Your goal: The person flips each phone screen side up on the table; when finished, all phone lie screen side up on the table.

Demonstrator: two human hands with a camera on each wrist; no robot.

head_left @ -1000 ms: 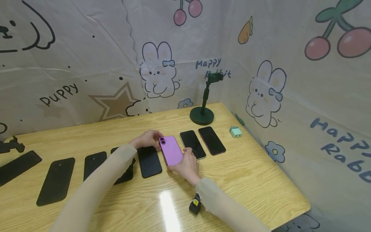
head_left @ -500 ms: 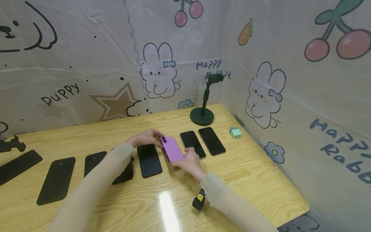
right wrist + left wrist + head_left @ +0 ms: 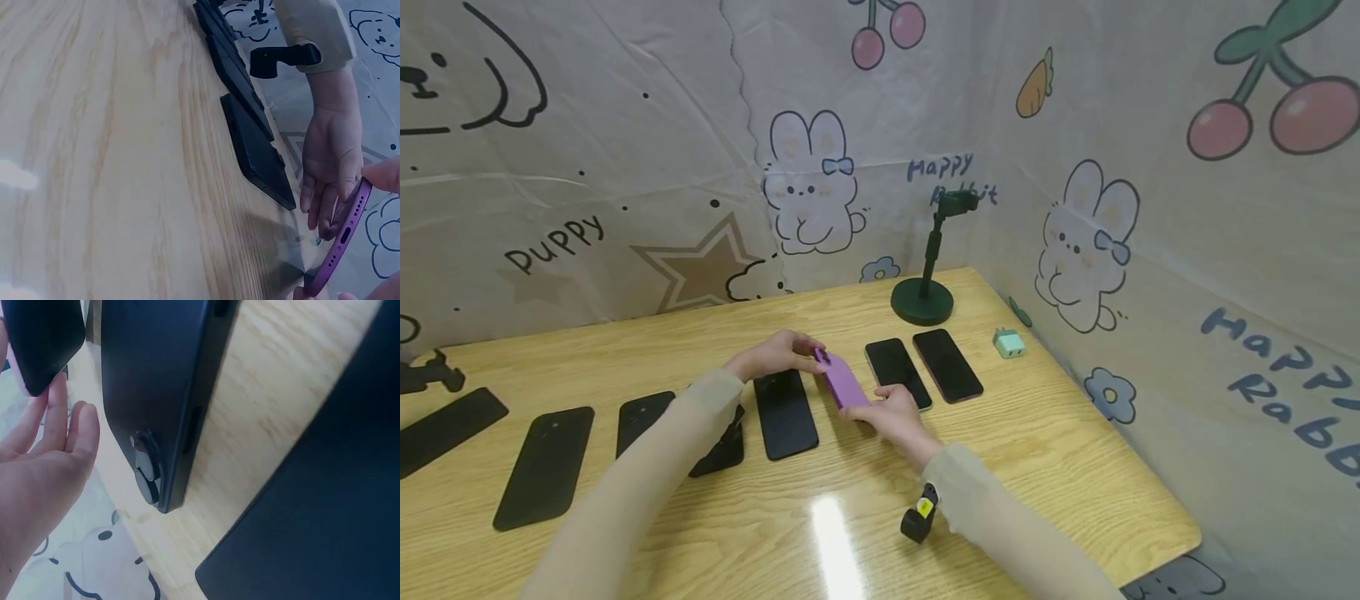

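A pink-purple smartphone [image 3: 846,383] is tilted up off the table between both hands, its back seen in the head view. My left hand [image 3: 781,353] pinches its far end by the camera. My right hand [image 3: 895,418] grips its near end. Its dark screen side [image 3: 47,340] shows in the left wrist view. In the right wrist view its bottom edge [image 3: 345,236] with the charging port is visible, and the left hand [image 3: 332,147] lies beyond it. Just left of it lies a black phone [image 3: 786,421]; to its right lies a dark-screened phone [image 3: 897,367].
Another phone [image 3: 947,365] lies farther right, near a mint charger plug [image 3: 1008,342]. A dark green stand [image 3: 922,302] is at the back. Several black phones, including one [image 3: 544,468] at left, line the wooden table [image 3: 1037,475]. Printed cloth hangs behind.
The pink-purple phone has been lifted and tilted more steeply, so less of its back shows. My right hand has shifted slightly right and up with it; the left hand stays at the far end.
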